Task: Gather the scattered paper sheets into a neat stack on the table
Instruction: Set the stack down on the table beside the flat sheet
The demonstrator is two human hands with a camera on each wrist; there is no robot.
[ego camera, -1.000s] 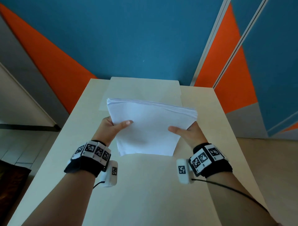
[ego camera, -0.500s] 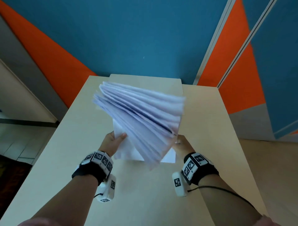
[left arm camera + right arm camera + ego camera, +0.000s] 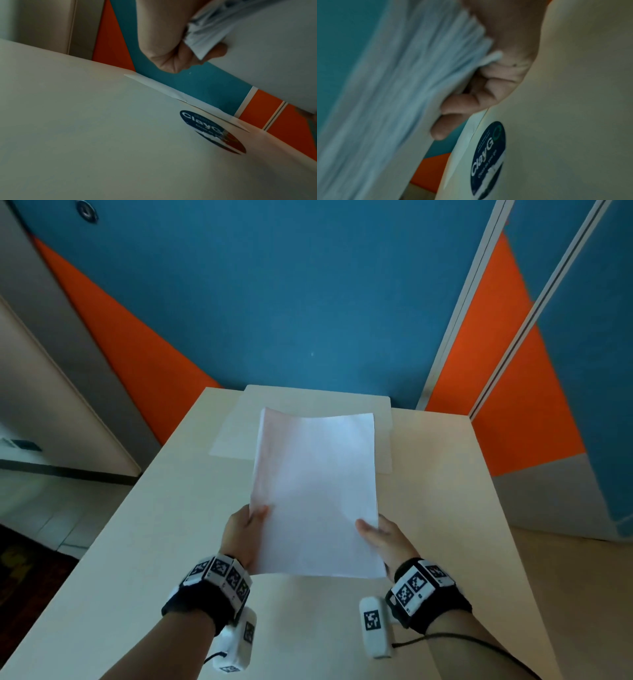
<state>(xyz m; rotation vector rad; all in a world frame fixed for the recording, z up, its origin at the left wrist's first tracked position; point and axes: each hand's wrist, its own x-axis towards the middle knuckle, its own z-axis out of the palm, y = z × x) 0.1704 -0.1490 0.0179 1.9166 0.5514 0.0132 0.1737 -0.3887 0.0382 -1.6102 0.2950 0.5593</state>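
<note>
A stack of white paper sheets is held above the pale table, long side running away from me, its edges lined up in the head view. My left hand grips the stack's near left edge, thumb on top. My right hand grips the near right edge, thumb on top as well. In the left wrist view the left hand pinches a corner of the paper stack, whose sheet edges show. In the right wrist view the fingers curl under the blurred paper stack.
One more pale sheet lies flat on the table's far end, partly hidden behind the stack. A round dark blue sticker sits on the table near that sheet. The blue and orange wall stands right behind the table.
The stack was held crosswise, then swung and fanned out in the air. Now it is turned lengthwise with its sheets together, and both hands hold its near end.
</note>
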